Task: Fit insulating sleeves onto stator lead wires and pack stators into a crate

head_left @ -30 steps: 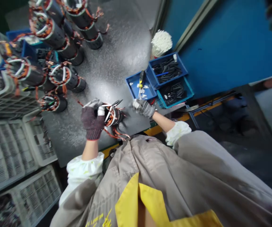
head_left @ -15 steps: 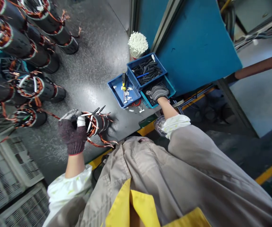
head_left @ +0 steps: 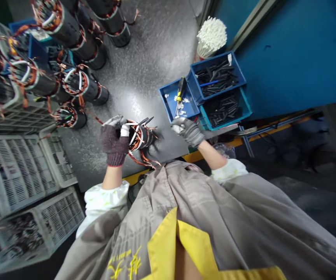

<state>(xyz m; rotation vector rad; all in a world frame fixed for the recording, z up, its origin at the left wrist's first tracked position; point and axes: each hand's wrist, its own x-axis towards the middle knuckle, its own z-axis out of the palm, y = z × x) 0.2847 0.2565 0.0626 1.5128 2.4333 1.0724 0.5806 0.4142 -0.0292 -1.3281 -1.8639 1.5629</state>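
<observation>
Notes from my remote station: my left hand [head_left: 114,142], in a dark knit glove, is clenched round a wound motor stator [head_left: 140,139], which sits near the near edge of the speckled grey bench [head_left: 159,74], with black-tipped leads [head_left: 146,121] fanned out beyond my grip. My right hand [head_left: 187,131], grey-gloved, is to the right, fingers bunched; I cannot tell whether they pinch anything. I judge the work in hand to be at the stator's wound end; tool work there would call for the yellow-handled screwdriver [head_left: 181,88] in the blue tray [head_left: 167,94], just beyond the right hand. More stators [head_left: 76,82] stand far left.
</observation>
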